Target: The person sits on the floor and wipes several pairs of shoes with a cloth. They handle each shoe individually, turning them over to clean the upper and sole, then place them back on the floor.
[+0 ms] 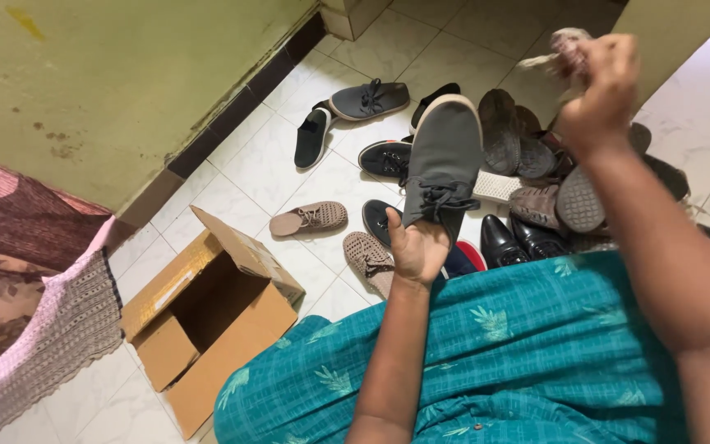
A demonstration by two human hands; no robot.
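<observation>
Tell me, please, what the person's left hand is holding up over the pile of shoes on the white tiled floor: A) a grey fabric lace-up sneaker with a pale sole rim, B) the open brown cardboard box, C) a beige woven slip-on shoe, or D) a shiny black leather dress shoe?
A: the left hand grips the grey fabric lace-up sneaker at its heel end, toe pointing away, while the right hand holds a crumpled pale cloth.

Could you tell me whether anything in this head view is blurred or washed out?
Head view: the right hand and the cloth it grips are motion-blurred; the left hand holding the grey shoe is sharp; light is soft and even, with mild glare on the floor tiles at right.
</observation>
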